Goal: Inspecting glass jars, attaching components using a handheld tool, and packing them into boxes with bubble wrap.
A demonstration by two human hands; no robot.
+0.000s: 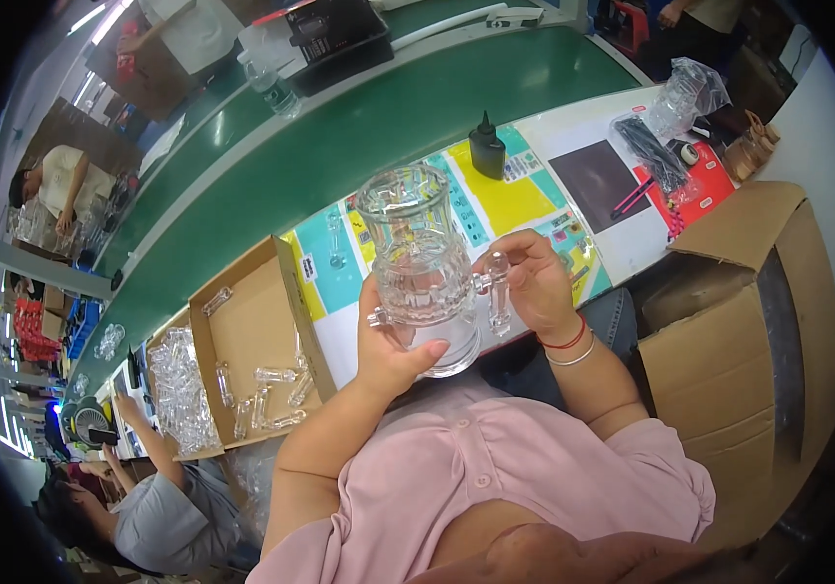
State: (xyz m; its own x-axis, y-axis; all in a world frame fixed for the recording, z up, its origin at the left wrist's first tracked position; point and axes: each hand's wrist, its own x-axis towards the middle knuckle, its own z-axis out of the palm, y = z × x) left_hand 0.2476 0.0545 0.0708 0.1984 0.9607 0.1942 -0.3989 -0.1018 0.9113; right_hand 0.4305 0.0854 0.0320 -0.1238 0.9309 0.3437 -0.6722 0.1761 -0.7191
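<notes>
My left hand [390,352] is wrapped around the lower part of a clear glass vessel [408,243] with a wide round mouth, a ribbed middle and short side stems. Between the fingers of my right hand [542,290] is a small clear glass tube [499,307] with a rounded top. It stands upright against the stem on the vessel's right side; whether it is joined there I cannot tell. Left of the vessel, a shallow cardboard tray [293,304] holds several similar glass tubes [274,374]. Beneath lies a yellow and teal printed sheet [471,209].
A dark squeeze bottle [487,151] stands beyond the vessel. To the right are a dark square mat [598,185], pens, bagged parts and a large open cardboard box [705,341]. A green conveyor belt [379,122] runs behind. A co-worker [169,511] sits at the left.
</notes>
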